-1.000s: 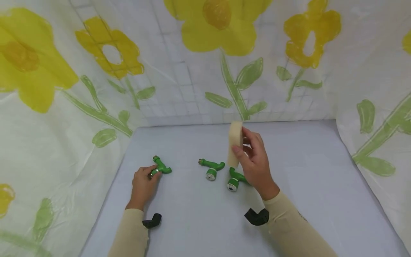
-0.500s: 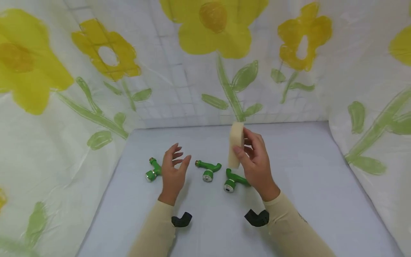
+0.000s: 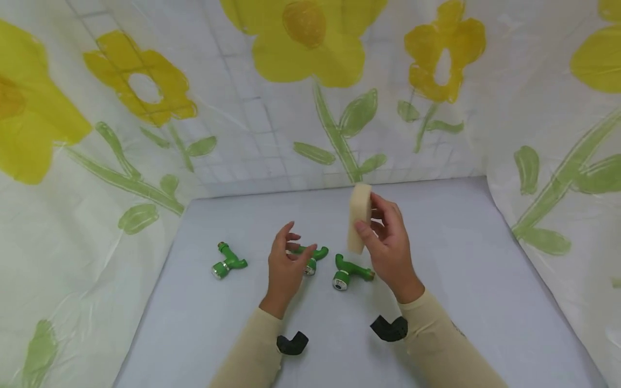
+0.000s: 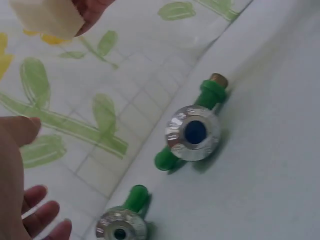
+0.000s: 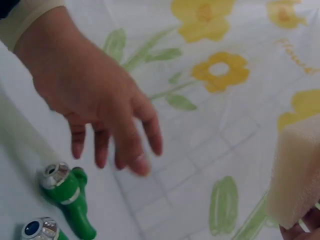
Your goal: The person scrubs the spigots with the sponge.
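Note:
My right hand (image 3: 388, 248) holds a cream-coloured sponge block (image 3: 359, 218) upright above the table, pinched between thumb and fingers. Over the middle of the table hovers my left hand (image 3: 286, 269), its fingers spread apart and nothing in them. Behind the left hand lies a green faucet (image 3: 317, 254), partly hidden by it in the head view. Below the sponge is a second green faucet (image 3: 350, 271) with a silver-rimmed knob and a brass threaded end. Farther left rests a third green faucet (image 3: 229, 261). The right wrist view shows the left hand (image 5: 95, 90) above the faucets.
The table has a pale cover (image 3: 242, 334). A white curtain (image 3: 262, 124) printed with yellow flowers hangs along its back and both sides. Each wrist carries a black curved mount (image 3: 292, 343).
My left hand has let go of the left faucet and moved right, towards the middle faucet. That faucet now lies with its knob towards the lower left. The right hand keeps the sponge raised.

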Action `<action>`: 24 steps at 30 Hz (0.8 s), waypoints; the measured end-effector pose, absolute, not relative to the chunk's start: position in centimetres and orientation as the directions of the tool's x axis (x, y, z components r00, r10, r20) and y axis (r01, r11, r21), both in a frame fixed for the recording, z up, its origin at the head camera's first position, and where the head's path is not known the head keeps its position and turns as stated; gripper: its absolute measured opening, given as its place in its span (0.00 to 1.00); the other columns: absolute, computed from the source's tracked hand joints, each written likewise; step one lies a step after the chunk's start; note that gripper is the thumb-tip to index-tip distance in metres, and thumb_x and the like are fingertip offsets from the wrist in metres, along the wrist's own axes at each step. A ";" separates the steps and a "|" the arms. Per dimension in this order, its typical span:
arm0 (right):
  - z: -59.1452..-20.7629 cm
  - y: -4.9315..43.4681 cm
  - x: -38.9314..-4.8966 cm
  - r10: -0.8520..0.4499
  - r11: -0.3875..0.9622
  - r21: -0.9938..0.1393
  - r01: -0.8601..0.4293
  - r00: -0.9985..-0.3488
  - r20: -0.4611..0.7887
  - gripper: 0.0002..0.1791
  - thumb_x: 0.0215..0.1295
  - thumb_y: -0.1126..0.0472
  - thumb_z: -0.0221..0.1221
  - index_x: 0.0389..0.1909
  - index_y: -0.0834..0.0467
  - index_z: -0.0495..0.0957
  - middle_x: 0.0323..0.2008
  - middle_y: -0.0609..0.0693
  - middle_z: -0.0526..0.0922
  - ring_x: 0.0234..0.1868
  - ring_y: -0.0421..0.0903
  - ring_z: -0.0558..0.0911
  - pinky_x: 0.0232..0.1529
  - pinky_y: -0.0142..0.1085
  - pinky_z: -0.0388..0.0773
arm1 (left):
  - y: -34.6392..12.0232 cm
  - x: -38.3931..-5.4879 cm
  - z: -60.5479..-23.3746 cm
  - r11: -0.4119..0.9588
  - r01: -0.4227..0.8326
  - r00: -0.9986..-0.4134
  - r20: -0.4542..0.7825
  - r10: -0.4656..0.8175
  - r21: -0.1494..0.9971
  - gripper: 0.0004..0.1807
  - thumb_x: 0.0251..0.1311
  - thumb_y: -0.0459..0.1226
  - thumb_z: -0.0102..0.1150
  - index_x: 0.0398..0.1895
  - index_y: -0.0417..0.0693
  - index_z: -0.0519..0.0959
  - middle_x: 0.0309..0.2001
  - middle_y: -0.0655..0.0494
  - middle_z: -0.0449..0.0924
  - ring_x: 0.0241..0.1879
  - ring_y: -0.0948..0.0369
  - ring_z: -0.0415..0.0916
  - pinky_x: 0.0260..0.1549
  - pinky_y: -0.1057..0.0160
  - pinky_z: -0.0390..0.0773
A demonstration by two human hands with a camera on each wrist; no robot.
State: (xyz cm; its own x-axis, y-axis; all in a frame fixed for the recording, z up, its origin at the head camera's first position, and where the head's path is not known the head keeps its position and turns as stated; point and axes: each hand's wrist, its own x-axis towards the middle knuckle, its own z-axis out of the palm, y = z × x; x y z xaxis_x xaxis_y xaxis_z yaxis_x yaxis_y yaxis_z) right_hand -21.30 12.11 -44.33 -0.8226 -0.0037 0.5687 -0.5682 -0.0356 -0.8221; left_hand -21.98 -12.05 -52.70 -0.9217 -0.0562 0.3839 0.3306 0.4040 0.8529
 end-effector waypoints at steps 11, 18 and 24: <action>-45.1 12.0 -21.4 -0.002 -0.055 -0.829 -0.557 -0.830 0.558 0.32 0.78 0.74 0.58 0.80 0.65 0.66 0.63 0.59 0.71 0.58 0.58 0.75 0.57 0.37 0.80 | -11.5 -21.4 -55.9 0.647 0.082 -0.988 0.146 -0.046 0.758 0.26 0.65 0.35 0.78 0.65 0.43 0.83 0.57 0.44 0.85 0.57 0.49 0.82 0.54 0.49 0.84; -45.7 10.9 -21.5 -0.020 0.008 -0.830 -0.558 -0.830 0.558 0.33 0.75 0.70 0.60 0.80 0.64 0.67 0.62 0.59 0.71 0.59 0.58 0.74 0.56 0.39 0.79 | -12.0 -22.0 -52.2 -0.120 -0.020 -0.997 -0.028 -0.068 0.993 0.19 0.74 0.32 0.69 0.64 0.36 0.80 0.53 0.42 0.83 0.48 0.53 0.87 0.51 0.58 0.87; -46.2 9.2 -21.3 -0.154 0.277 -0.661 -0.698 -0.711 0.686 0.35 0.78 0.54 0.67 0.79 0.64 0.69 0.63 0.61 0.72 0.62 0.59 0.73 0.56 0.54 0.78 | -10.5 -21.3 -48.8 -0.543 -0.006 -0.995 0.048 0.085 0.840 0.09 0.80 0.28 0.57 0.56 0.38 0.82 0.50 0.45 0.84 0.49 0.55 0.86 0.56 0.56 0.85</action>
